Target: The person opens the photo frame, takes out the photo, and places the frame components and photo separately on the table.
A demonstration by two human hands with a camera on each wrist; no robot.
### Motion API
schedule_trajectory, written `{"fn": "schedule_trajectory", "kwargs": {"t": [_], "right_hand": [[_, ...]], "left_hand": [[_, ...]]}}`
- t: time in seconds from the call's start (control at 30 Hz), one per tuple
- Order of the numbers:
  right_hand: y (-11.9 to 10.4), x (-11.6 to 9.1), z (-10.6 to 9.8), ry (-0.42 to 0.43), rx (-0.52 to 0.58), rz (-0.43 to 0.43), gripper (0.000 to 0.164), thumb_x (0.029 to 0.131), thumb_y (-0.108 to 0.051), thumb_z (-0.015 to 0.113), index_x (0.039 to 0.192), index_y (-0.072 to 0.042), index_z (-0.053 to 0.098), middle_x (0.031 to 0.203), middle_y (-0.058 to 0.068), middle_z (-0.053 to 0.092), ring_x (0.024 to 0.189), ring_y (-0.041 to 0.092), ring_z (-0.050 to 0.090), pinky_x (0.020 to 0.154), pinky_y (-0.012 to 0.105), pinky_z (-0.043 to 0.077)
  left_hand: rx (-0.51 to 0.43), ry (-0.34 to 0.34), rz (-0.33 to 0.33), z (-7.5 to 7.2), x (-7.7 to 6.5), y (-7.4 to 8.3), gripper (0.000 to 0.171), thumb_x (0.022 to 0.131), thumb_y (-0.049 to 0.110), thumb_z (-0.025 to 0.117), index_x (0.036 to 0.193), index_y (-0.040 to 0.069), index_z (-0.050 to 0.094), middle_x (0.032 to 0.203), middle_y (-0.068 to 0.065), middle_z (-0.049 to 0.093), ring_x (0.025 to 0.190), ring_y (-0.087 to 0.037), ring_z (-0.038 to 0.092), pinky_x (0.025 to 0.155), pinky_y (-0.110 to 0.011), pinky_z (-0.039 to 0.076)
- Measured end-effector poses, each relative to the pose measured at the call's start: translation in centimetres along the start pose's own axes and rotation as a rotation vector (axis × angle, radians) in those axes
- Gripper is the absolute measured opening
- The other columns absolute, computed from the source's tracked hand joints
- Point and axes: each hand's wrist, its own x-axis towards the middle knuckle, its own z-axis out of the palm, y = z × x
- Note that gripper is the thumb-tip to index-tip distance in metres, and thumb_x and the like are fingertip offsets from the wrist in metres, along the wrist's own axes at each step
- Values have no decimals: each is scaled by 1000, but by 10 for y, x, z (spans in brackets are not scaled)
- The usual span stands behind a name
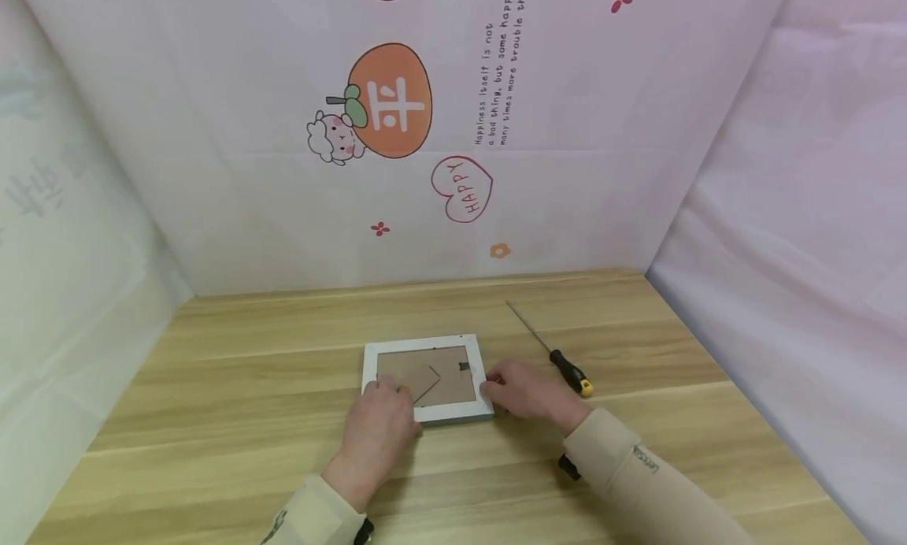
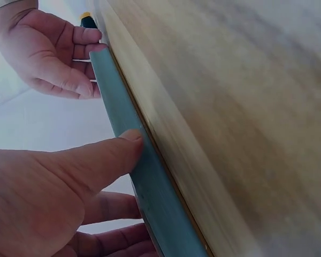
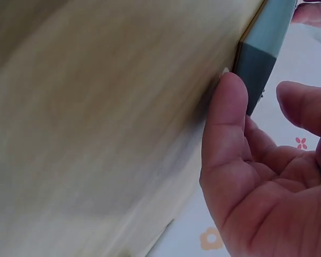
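Note:
A picture frame (image 1: 425, 345) lies on its face on the wooden table, its white back border and brown backing board (image 1: 404, 362) upward. A black tab (image 1: 464, 366) sits on the board near the right side, and a thin bent line marks its middle. My left hand (image 1: 379, 427) grips the near left corner; in the left wrist view its thumb (image 2: 109, 158) presses the blue-green side and its fingers lie over the back. At the right edge, my right hand (image 1: 531, 391) touches the frame with its fingers, while its thumb (image 3: 302, 104) stands apart from it in the right wrist view.
A screwdriver (image 1: 567, 368) with a black and yellow handle lies right of the frame, its shaft pointing to the back left. White printed cloth (image 1: 425, 261) hangs behind the table (image 1: 283, 356) and along both sides.

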Motion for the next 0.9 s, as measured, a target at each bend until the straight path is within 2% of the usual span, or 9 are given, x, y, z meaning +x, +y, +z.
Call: {"fn": "schedule_trajectory", "kwargs": {"t": [0.13, 0.4, 0.57, 0.7, 0.9], "right_hand": [[-1, 1, 4, 6, 30, 17, 19, 96, -27, 54, 90, -10, 61, 77, 5, 62, 65, 17, 56, 56, 32, 49], [-2, 2, 10, 46, 80, 49, 19, 94, -28, 58, 93, -9, 61, 77, 6, 61, 65, 18, 57, 57, 32, 50], [-4, 2, 12, 64, 102, 71, 20, 93, -29, 60, 93, -9, 61, 77, 5, 61, 66, 18, 57, 58, 32, 49], [-5, 1, 13, 75, 111, 95, 22, 93, -31, 60, 94, -9, 61, 76, 5, 61, 66, 19, 56, 57, 32, 48], [-5, 1, 14, 94, 183, 132, 22, 93, -29, 60, 99, -8, 60, 84, 7, 61, 70, 20, 58, 59, 33, 51]], "left_hand": [[-31, 1, -5, 1, 1, 2, 53, 69, 41, 84, 91, -5, 67, 76, -9, 49, 67, -20, 47, 55, -33, 50], [9, 48, 31, 6, 3, 1, 57, 65, 41, 86, 97, -1, 67, 80, -11, 56, 68, -21, 49, 52, -32, 49], [47, 63, 53, 7, 4, 0, 58, 64, 45, 86, 95, 0, 67, 78, -11, 56, 68, -22, 50, 53, -33, 49], [56, 52, 47, 8, 5, -1, 58, 64, 46, 85, 96, 1, 67, 78, -12, 56, 69, -23, 50, 52, -33, 49], [69, 35, 50, 9, 7, -2, 61, 66, 47, 84, 102, 0, 67, 82, -13, 58, 73, -24, 53, 57, -35, 52]]}}
